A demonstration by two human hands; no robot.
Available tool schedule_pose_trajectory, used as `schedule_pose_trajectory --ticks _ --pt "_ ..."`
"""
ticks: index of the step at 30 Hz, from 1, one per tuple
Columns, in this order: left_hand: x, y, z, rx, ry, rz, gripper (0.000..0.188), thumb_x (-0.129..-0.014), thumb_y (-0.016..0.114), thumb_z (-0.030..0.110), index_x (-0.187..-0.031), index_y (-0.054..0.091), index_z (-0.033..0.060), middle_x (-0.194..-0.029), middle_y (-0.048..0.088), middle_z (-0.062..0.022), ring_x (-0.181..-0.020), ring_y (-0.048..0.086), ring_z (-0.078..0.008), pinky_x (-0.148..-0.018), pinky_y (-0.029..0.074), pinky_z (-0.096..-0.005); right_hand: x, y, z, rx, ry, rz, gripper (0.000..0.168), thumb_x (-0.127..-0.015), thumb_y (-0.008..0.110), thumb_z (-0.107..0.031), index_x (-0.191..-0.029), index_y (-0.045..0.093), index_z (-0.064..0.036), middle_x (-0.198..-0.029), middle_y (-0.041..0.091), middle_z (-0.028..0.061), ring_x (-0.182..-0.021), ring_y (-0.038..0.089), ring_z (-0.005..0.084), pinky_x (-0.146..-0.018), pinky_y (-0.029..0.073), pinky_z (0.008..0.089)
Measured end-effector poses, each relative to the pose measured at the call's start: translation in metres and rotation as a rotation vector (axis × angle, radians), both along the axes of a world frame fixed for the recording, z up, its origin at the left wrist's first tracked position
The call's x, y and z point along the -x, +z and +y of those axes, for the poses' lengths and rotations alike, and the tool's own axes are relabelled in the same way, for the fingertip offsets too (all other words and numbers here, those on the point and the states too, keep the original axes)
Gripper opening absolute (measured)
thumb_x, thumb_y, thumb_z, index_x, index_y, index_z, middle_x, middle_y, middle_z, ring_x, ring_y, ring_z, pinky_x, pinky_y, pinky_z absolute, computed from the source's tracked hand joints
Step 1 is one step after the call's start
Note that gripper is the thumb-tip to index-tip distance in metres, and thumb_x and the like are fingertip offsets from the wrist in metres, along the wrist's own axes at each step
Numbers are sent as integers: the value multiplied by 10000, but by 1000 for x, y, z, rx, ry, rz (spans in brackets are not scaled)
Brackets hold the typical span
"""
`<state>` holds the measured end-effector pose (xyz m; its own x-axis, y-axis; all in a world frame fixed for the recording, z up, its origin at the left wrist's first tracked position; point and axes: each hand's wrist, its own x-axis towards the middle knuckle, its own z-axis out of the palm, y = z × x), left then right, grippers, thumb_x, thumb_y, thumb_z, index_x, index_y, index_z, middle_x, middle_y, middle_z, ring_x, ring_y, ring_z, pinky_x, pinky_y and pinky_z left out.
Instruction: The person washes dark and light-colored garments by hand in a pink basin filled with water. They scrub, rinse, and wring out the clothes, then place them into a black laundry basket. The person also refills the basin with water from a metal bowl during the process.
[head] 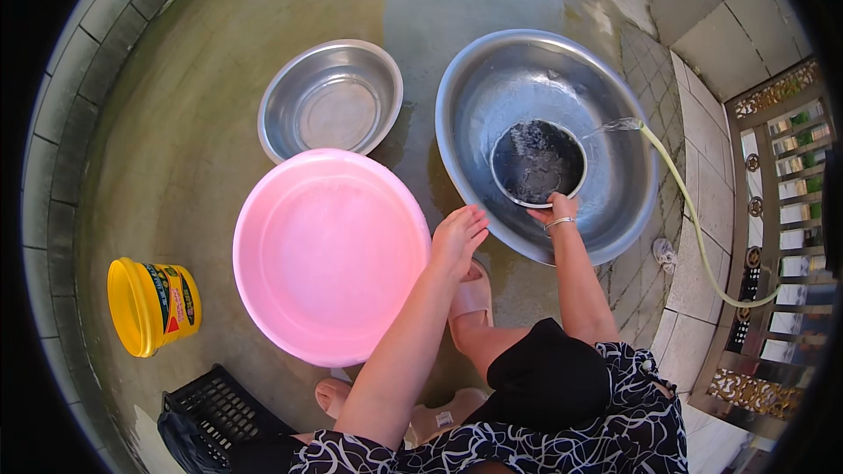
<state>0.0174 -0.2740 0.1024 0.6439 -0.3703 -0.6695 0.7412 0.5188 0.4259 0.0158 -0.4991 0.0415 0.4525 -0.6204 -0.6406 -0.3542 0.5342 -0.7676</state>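
Observation:
My right hand (pixel 558 209) grips the near rim of a round, dark-looking bowl (pixel 539 161) inside a large metal basin (pixel 474 99). Water streams from the pale end of a hose (pixel 678 174) at the basin's right rim toward the bowl, and the liquid in it ripples. My left hand (pixel 461 237) is held in the air with nothing in it, its fingers extended, between the metal basin and a pink plastic basin (pixel 329 257). A smaller metal basin (pixel 339 112) lies beyond the pink one, close against its far rim.
A yellow plastic bucket (pixel 155 306) lies tilted at the left. Nearer me is a black plastic crate (pixel 224 415) with a dark bag beside it. A tiled wall (pixel 62 164) curves along the left, and a metal gate (pixel 764 237) stands at the right. The concrete floor (pixel 197 99) has wet patches.

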Motion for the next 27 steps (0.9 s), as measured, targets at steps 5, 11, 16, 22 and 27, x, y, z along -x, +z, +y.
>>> schedule_pose_trajectory --ticks 5,11,16,22,27 --pt "1 0 4 1 -5 -1 302 -867 420 153 -1114 419 -20 -1109 472 -156 -1030 469 -263 -886 383 -363 10 -7 2 -342 -21 -99 277 -635 401 6 -889 418 113 -888 532 241 -772 574 416 -620 528 498" --pt "-6 8 17 57 87 -101 369 -876 403 202 -1177 366 -9 -1193 411 -139 -1131 384 -248 -945 317 -367 11 30 12 -304 134 -130 300 -651 418 -11 -926 429 110 -839 552 223 -688 599 376 -537 539 487" --pt "-14 18 24 100 268 -95 399 -878 394 238 -1198 355 3 -1228 380 -127 -1173 332 -240 -979 258 -375 9 99 48 -155 308 -173 367 -647 406 13 -1003 414 106 -842 550 212 -683 603 353 -515 545 468" --pt "-15 31 57 156 457 -67 399 -907 287 309 -1165 402 28 -1185 438 -90 -1105 394 -209 -935 290 -356 14 131 90 -243 497 -204 390 -653 406 18 -1038 403 80 -871 537 193 -663 601 334 -493 544 450" --pt "5 32 94 96 608 87 378 -907 249 298 -1094 460 46 -1114 499 -83 -1046 452 -217 -892 362 -359 21 145 136 -184 647 -205 448 -650 409 40 -1095 360 21 -881 517 159 -669 599 308 -487 541 447"
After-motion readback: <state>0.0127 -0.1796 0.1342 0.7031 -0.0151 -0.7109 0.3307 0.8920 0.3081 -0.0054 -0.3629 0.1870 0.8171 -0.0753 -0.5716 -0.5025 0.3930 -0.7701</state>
